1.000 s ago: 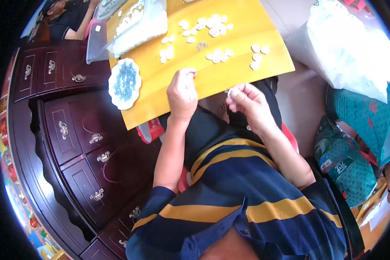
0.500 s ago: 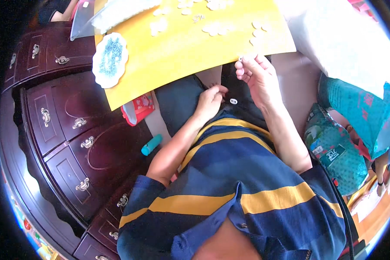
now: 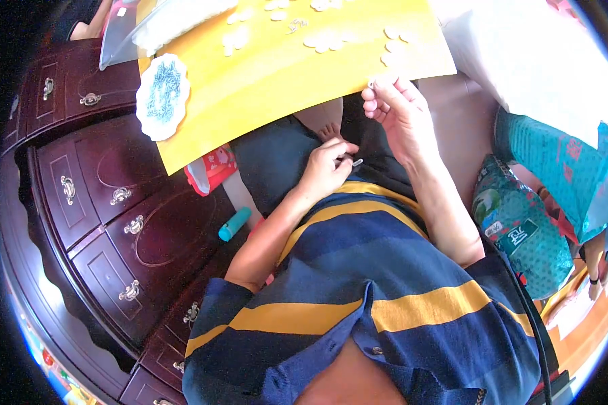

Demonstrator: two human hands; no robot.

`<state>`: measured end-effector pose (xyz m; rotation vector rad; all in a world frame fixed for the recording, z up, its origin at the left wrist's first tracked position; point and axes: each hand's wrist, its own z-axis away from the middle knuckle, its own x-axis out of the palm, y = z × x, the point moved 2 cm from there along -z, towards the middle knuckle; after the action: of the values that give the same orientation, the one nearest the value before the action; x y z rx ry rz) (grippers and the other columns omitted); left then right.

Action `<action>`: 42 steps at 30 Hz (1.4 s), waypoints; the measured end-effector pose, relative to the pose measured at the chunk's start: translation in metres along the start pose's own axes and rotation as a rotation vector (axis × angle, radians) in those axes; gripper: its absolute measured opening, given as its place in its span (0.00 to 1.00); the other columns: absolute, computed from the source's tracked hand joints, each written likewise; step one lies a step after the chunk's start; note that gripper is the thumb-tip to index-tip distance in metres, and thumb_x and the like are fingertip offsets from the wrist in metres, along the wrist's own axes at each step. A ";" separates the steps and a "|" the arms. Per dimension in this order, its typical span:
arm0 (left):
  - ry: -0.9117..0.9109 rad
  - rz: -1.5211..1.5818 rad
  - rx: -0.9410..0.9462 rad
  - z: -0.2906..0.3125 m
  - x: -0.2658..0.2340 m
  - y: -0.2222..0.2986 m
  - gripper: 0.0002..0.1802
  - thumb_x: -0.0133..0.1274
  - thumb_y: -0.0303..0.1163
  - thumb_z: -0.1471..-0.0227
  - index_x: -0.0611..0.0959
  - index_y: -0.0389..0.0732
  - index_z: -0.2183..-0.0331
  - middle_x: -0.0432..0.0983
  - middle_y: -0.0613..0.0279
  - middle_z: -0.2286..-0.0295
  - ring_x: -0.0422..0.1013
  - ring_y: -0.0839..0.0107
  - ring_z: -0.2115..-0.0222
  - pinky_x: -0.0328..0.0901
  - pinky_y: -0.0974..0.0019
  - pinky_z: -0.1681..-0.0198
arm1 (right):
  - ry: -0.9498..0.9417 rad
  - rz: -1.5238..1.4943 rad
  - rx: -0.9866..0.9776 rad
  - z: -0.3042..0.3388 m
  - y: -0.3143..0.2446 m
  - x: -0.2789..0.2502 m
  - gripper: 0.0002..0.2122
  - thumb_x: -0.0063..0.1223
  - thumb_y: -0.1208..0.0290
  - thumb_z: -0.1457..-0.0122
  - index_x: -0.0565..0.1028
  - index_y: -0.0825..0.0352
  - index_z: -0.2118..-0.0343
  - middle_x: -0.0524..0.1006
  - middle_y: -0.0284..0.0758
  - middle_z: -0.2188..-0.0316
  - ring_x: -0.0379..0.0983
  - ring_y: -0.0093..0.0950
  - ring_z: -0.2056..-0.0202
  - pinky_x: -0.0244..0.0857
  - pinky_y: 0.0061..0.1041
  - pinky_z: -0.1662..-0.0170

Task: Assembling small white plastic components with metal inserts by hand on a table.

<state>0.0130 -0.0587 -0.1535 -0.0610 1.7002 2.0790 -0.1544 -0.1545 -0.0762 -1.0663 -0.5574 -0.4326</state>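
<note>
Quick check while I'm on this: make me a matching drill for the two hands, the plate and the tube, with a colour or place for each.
1. Left hand
2. Right hand
3. Plate
4. Tube

A. White, with a scalloped rim
B. Near the table edge, pinching a small piece
C. Teal
D. Over the trousers, next to a white piece

Pairs: 1-D, 2-B, 3-A, 4-C
</note>
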 end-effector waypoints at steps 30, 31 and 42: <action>0.082 0.053 0.070 -0.021 -0.043 0.098 0.09 0.62 0.24 0.47 0.85 0.35 0.61 0.83 0.63 0.70 0.76 0.82 0.72 0.70 0.75 0.65 | -0.028 0.001 0.015 0.006 0.004 0.005 0.06 0.54 0.68 0.34 0.75 0.64 0.61 0.79 0.30 0.68 0.73 0.18 0.69 0.68 0.19 0.61; 0.119 0.015 0.073 -0.022 -0.044 0.109 0.06 0.63 0.23 0.49 0.86 0.35 0.65 0.83 0.59 0.69 0.77 0.77 0.71 0.71 0.73 0.65 | -0.018 -0.041 0.029 0.007 0.005 0.007 0.06 0.54 0.68 0.35 0.75 0.64 0.61 0.79 0.30 0.69 0.73 0.18 0.69 0.68 0.19 0.61; 0.093 -0.453 0.520 -0.026 -0.027 0.143 0.10 0.62 0.23 0.55 0.84 0.38 0.66 0.79 0.55 0.70 0.77 0.56 0.70 0.72 0.59 0.66 | -0.031 -0.290 0.104 0.008 0.008 0.014 0.05 0.54 0.68 0.34 0.74 0.64 0.62 0.78 0.30 0.69 0.74 0.19 0.67 0.70 0.19 0.60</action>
<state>-0.0218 -0.1110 -0.0197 -0.3476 2.0058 1.2927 -0.1403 -0.1451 -0.0704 -0.8960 -0.7584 -0.6340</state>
